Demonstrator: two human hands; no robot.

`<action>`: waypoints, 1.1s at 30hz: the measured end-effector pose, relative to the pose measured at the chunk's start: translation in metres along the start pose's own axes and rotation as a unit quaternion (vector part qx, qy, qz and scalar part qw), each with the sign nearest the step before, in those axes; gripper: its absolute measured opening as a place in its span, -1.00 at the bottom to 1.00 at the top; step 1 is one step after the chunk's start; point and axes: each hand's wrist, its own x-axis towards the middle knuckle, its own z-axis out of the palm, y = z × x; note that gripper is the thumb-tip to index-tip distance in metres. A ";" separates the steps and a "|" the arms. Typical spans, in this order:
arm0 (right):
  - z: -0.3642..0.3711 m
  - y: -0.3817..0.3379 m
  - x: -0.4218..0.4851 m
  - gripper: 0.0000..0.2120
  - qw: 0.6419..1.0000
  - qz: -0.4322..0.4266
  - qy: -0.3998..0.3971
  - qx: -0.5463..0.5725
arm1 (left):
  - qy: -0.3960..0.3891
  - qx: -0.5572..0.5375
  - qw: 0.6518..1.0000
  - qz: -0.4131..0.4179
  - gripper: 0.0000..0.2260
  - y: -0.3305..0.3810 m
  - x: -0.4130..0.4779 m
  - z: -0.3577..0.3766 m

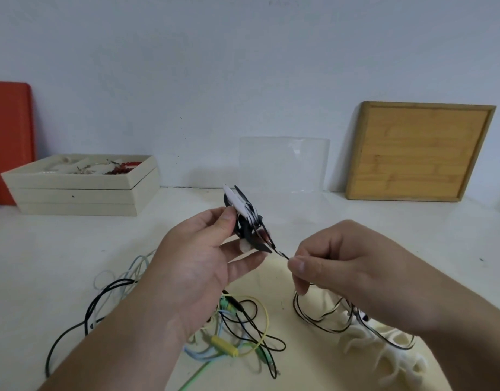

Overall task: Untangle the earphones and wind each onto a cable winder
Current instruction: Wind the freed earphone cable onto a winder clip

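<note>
My left hand grips a black cable winder raised above the table, with black-and-white striped cable wound round it. My right hand pinches that striped earphone cable just right of the winder, pulled taut between the two hands. The rest of the cable hangs in loops below my right hand. A tangle of black, yellow, green and pale blue earphones lies on the table under my left wrist. White winders lie at the lower right, blurred.
A stack of cream trays with beads stands at the back left, beside an orange board. A clear plastic box and a wooden tray lean against the wall. A pale yellow mat covers the near table.
</note>
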 end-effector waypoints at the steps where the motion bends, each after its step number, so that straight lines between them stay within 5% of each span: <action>1: 0.000 0.000 -0.001 -0.66 1.000 -0.006 -0.003 0.003 | -0.001 0.009 1.000 0.002 -0.78 -0.001 0.000 0.000; 7: 0.005 0.000 0.000 -0.72 0.998 -0.046 -0.023 0.048 | 0.009 0.193 0.978 0.081 -0.88 -0.012 0.000 -0.001; 11: 0.000 0.004 0.000 -0.77 0.988 -0.079 0.056 0.123 | -0.046 0.275 0.956 0.094 -0.88 -0.014 -0.003 0.001; 17: -0.014 0.012 0.000 -0.52 0.966 -0.114 0.117 0.203 | -0.109 0.298 0.947 0.059 -0.87 -0.010 -0.008 0.004; 24: -0.012 0.020 0.006 -0.68 0.952 -0.087 0.249 0.158 | -0.175 0.277 0.945 0.024 -0.86 -0.007 -0.012 0.007; 27: -0.012 0.019 0.005 -0.63 0.944 -0.122 0.210 0.223 | -0.135 0.275 0.952 0.026 -0.87 -0.008 -0.011 0.007; 33: -0.012 0.010 -0.004 -0.76 0.959 -0.170 -0.022 0.225 | -0.034 0.243 0.969 0.011 -0.87 -0.012 -0.005 0.004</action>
